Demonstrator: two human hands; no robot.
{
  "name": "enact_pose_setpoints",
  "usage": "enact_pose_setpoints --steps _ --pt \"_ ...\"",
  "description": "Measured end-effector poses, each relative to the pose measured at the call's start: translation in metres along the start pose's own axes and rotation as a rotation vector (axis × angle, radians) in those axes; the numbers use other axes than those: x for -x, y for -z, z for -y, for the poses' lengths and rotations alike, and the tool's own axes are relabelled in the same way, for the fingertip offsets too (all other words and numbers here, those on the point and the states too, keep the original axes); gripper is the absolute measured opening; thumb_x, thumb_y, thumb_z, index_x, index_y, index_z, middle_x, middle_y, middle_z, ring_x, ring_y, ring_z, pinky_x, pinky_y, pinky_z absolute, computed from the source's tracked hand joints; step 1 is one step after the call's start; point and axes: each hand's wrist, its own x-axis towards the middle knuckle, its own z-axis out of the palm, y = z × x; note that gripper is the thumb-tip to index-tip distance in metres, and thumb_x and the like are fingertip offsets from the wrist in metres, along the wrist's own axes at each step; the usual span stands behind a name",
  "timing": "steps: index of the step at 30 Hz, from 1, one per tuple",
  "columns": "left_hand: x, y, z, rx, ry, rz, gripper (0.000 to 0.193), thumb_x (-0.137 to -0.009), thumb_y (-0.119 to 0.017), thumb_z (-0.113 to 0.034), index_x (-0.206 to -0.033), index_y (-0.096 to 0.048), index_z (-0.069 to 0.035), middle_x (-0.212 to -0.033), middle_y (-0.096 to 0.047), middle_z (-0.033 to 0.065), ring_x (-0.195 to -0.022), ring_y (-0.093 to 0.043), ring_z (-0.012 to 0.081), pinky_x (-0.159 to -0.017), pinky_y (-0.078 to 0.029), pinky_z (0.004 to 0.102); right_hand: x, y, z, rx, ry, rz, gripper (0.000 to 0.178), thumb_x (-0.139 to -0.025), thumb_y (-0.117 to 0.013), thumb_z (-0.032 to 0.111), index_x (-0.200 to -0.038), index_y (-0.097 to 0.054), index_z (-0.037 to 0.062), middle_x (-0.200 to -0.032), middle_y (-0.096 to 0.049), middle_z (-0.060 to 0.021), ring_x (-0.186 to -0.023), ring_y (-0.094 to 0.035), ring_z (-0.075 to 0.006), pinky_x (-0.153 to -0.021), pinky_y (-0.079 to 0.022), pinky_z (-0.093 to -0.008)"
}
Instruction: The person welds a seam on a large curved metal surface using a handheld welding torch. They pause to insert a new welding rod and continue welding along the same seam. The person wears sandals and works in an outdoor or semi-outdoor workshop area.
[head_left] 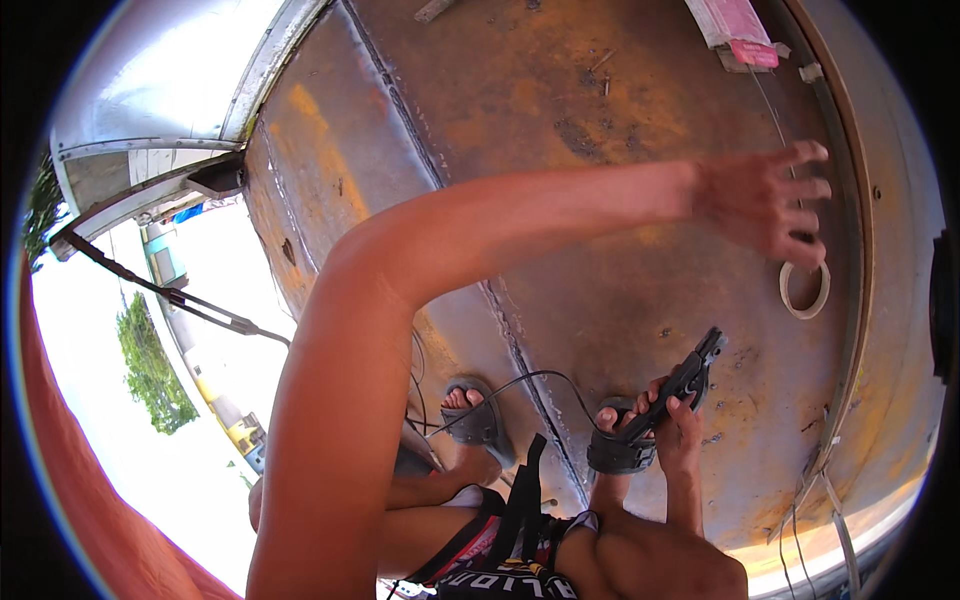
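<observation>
My left arm reaches across to the right, over a rusty steel plate floor. At its end my left hand [765, 205] hangs above the plate with fingers curled but apart, nothing seen in its grip. A thin rod [770, 103] lies just beyond these fingers, running toward a pink and white packet [735, 28]. Right by the fingertips is a pale ring [824, 293], like a roll of tape. Lower down, my right hand [675, 415] is closed round the handle of a black welding electrode holder [694, 372], its jaw end pointing up and right. No rod shows in the jaw.
A black cable [545, 374] loops from the holder past my sandalled feet [478, 415]. A weld seam [510, 330] crosses the plate between them. A raised metal wall [880, 300] borders the right side. At left are a metal panel [170, 90] and a bright opening outdoors.
</observation>
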Motion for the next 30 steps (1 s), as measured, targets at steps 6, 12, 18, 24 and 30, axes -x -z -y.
enact_pose_setpoints --steps 6,12,18,24,30 --pt "-0.089 0.114 -0.121 0.620 0.568 -0.208 0.020 -0.088 -0.067 -0.026 -0.107 -0.059 -0.026 -0.077 -0.057 -0.0047 -0.081 -0.065 0.0182 -0.080 -0.051 0.0430 -0.015 0.002 -0.003 1.067 0.087 0.249 0.046 -0.097 -0.066 0.017 -0.138 -0.050 0.0034 -0.124 -0.060 -0.0178 -0.111 -0.061 -0.0308 -0.094 -0.051 -0.0445" --pt "-0.024 0.245 -0.062 0.889 1.383 0.101 0.033 -0.085 -0.072 -0.011 -0.118 -0.070 -0.011 -0.100 -0.063 0.0050 -0.080 -0.066 0.0249 -0.071 -0.052 0.0368 -0.051 -0.008 -0.012 0.733 0.124 0.283 0.036 -0.095 -0.071 0.020 -0.125 -0.059 0.0025 -0.106 -0.066 -0.0096 -0.096 -0.064 -0.0257 -0.090 -0.053 -0.0394" --pt "0.075 0.333 -0.113 0.546 2.108 0.328 0.028 -0.104 -0.062 -0.014 -0.129 -0.067 -0.001 -0.105 -0.064 0.0109 -0.091 -0.065 0.0216 -0.080 -0.053 0.0349 -0.097 -0.126 0.014 0.433 -0.266 0.284 0.027 -0.096 -0.074 0.020 -0.114 -0.059 0.0048 -0.095 -0.062 -0.0061 -0.089 -0.061 -0.0191 -0.082 -0.050 -0.0366" --pt "0.081 0.378 -0.164 0.808 3.088 -0.404 0.030 -0.109 -0.054 -0.022 -0.133 -0.057 -0.004 -0.097 -0.054 0.0015 -0.085 -0.058 0.0126 -0.070 -0.046 0.0255 -0.101 -0.125 0.022 0.419 -0.198 0.283 0.028 -0.097 -0.074 0.023 -0.113 -0.059 0.0053 -0.096 -0.061 -0.0065 -0.090 -0.062 -0.0196 -0.083 -0.050 -0.0380" --pt "0.082 0.390 -0.228 1.187 3.147 -0.768 0.031 -0.111 -0.052 -0.023 -0.136 -0.056 -0.005 -0.098 -0.052 0.0011 -0.085 -0.056 0.0099 -0.063 -0.043 0.0242 -0.084 -0.112 0.026 0.337 -0.168 0.220 0.027 -0.098 -0.073 0.022 -0.114 -0.059 0.0051 -0.096 -0.062 -0.0065 -0.091 -0.062 -0.0202 -0.085 -0.050 -0.0373"
